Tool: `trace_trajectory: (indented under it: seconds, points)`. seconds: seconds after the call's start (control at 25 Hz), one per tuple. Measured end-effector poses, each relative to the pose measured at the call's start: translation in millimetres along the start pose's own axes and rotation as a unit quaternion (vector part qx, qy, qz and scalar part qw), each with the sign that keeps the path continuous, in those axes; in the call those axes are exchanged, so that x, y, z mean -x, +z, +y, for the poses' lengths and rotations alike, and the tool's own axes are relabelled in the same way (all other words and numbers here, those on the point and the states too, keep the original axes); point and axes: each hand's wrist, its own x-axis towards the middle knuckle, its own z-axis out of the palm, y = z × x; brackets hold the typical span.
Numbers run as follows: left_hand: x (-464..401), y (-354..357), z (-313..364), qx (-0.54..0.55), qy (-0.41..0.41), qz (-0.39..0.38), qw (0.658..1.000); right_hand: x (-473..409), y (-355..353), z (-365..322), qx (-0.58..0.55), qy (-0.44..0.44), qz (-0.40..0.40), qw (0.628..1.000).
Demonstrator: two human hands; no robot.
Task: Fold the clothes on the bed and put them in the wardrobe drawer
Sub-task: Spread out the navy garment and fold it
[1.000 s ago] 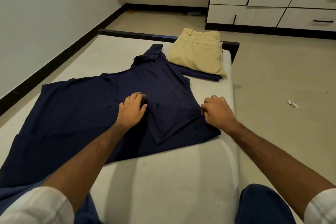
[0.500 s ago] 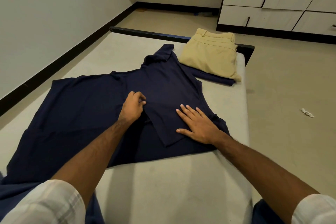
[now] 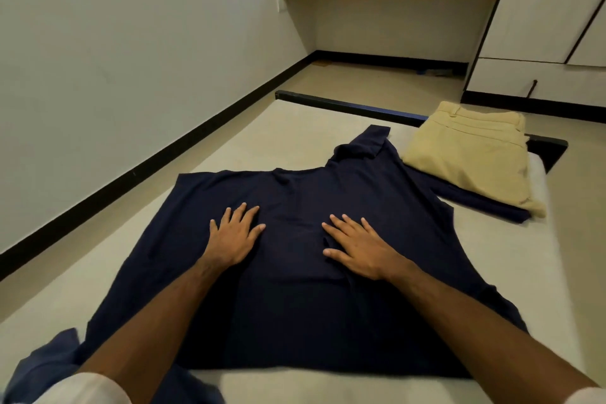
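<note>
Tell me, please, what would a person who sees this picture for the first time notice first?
First, the big navy shirt spread over the near part of the bed, with the left hand and the right hand pressed flat on it, fingers straight. Then the folded beige trousers at the bed's far right corner, lying on a strip of the shirt's dark cloth.

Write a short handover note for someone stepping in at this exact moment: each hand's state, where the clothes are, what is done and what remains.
Left hand: open, flat on the navy shirt.
Right hand: open, flat on the same shirt.
Shirt lies spread on the bed, one side flap folded in.
Khaki trousers: folded, at the bed's far right corner.
Left: finish folding the shirt, then move both into the wardrobe drawer.
</note>
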Motion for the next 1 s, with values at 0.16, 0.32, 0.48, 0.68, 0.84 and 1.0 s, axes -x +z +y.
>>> trace_trajectory:
  seconds: [0.16, 0.32, 0.48, 0.68, 0.84, 1.0]
  points:
    - [-67.2, -26.4, -60.9, 0.010, -0.128, 0.069, 0.989, -78.1, -11.2, 9.4, -0.030, -0.013, 0.007, 0.999]
    - [-117.2, -48.2, -118.2, 0.081, -0.250, 0.161, 0.951, -137.0, -16.9, 33.1, 0.025, -0.007, 0.034, 0.999]
    - [-149.7, -53.4, -149.3, 0.130, -0.193, 0.167, 0.958, -176.4, -21.7, 49.6, 0.055, -0.019, 0.076, 0.995]
    - [-145.5, -64.3, -167.8, 0.083, -0.230, 0.260, 0.934, -206.1, -29.4, 63.0, 0.088, 0.040, 0.112, 0.989]
    - [-140.7, -60.1, -165.2, -0.042, -0.121, 0.313, 0.941, -215.7, -54.8, 77.9, 0.150, 0.098, 0.148, 0.973]
    - [-152.9, -85.6, -147.3, -0.183, 0.064, 0.049, 0.980, -224.5, -100.1, 98.2, 0.286, 0.090, 0.081, 0.951]
